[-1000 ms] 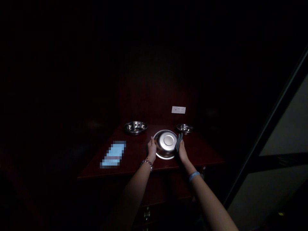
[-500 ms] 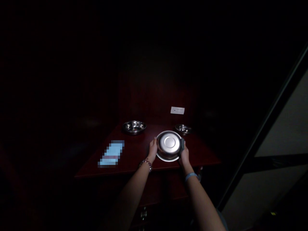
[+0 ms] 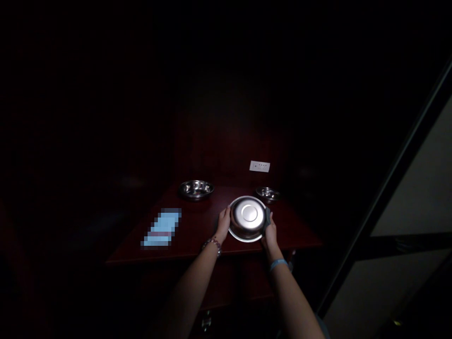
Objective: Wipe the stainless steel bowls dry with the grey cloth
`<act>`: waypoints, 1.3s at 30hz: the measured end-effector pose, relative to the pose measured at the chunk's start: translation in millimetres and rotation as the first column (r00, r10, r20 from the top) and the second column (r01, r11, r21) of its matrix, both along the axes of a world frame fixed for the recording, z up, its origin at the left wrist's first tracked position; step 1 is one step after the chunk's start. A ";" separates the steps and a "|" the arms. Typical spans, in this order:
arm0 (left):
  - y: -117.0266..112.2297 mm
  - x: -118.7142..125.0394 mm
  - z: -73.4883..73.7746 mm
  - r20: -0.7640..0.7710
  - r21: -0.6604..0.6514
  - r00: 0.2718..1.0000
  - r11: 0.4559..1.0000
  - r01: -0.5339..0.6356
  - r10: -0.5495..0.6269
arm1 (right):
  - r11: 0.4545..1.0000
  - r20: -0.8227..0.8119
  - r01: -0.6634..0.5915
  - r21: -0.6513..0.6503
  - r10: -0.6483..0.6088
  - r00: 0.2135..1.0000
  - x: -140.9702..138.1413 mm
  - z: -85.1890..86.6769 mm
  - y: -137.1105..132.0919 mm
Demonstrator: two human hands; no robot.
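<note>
A shiny metal bowl (image 3: 248, 219) is held tilted above the front of the table, its underside with a round ring facing me. My left hand (image 3: 223, 225) grips the bowl's left rim, thumb on top. At the opposite rim, my right hand (image 3: 271, 234) is closed round a dark grey cloth (image 3: 267, 215) pressed against the metal. The fingers behind the bowl are hidden. Farther back on the table stand a wide metal bowl (image 3: 197, 190) at the left and a smaller metal bowl (image 3: 268, 194) at the right, both open side up.
A blurred, pale blue flat thing (image 3: 162, 229) lies on the left of the dark red table (image 3: 201, 242). A white socket plate (image 3: 259, 166) is on the back wall. To the right is a pale panel (image 3: 413, 188) with a dark frame. Surroundings are very dark.
The view has shifted slightly, so the table and bowls appear a little lower. Both hands keep the same grip on the bowl; the cloth stays at its right rim.
</note>
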State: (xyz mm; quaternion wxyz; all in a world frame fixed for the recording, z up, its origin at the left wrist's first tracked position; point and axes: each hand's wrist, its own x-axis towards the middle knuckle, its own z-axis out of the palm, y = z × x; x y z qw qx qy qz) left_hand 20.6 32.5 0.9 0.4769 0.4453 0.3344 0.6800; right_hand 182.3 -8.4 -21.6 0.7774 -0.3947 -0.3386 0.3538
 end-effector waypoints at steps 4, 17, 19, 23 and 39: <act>-0.3 -0.5 -0.8 0.015 -0.005 1.000 1.000 -0.007 0.008 | 1.000 0.018 -0.003 -0.012 0.004 1.000 1.6 -1.2 2.0; 5.8 -3.8 -4.4 0.081 0.014 0.997 1.000 -0.012 0.011 | 0.999 0.114 0.021 -0.033 -0.017 0.993 -1.6 11.2 2.4; 4.5 -2.6 -2.9 0.077 0.004 0.997 1.000 0.022 -0.022 | 0.997 0.155 0.073 -0.017 -0.070 0.985 -0.7 29.1 -2.8; 5.0 -0.4 -0.7 0.072 -0.055 0.997 0.998 -0.007 0.011 | 0.974 0.463 0.192 0.120 -0.226 0.857 3.6 77.5 -21.2; -2.8 0.9 2.8 -0.178 -0.238 0.917 0.920 0.313 -0.358 | 0.885 0.690 -0.194 0.424 -0.454 -0.564 40.5 92.9 -63.1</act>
